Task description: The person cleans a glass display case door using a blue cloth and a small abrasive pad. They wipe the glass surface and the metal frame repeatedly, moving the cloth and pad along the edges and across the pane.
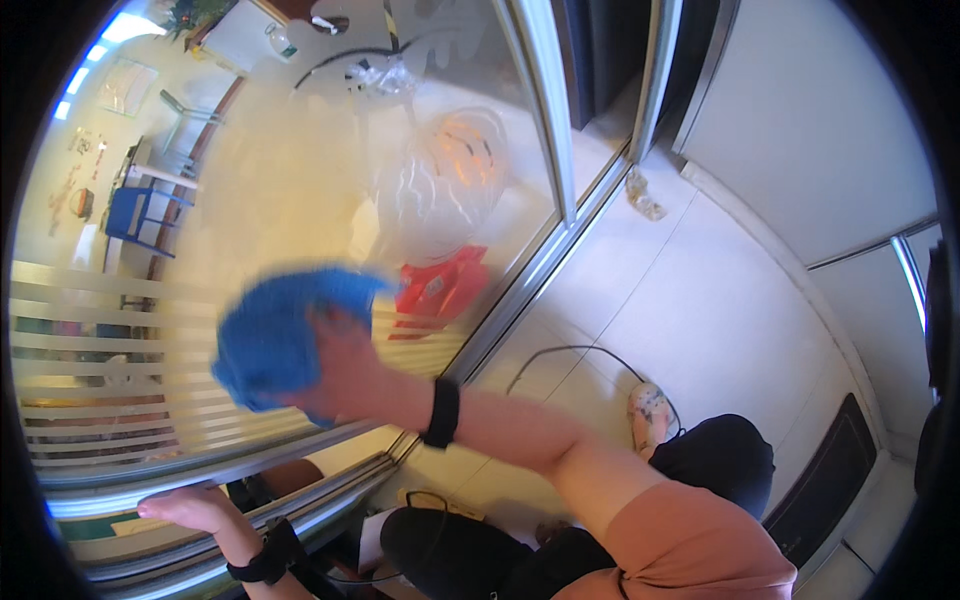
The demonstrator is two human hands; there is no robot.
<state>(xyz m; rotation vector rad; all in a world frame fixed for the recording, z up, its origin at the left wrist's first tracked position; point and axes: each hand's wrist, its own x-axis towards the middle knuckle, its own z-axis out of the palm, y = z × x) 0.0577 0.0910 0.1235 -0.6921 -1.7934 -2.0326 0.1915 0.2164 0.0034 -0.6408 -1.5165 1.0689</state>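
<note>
My right hand grips a bunched blue cloth and presses it against a glass sliding door panel. Cloth and fingers look slightly blurred. At the lower left, my left hand lies along the metal door frame, fingers stretched out and seen nearly edge-on, with no object visible in it. Black bands circle both wrists. The glass looks hazy, with pale horizontal stripes across its lower part.
Through the glass show a clear plastic bag, a red package and a blue chair. Metal floor tracks run beside the white tiles. A dark cable lies near my foot, a crumpled scrap farther off. White cabinets stand at right.
</note>
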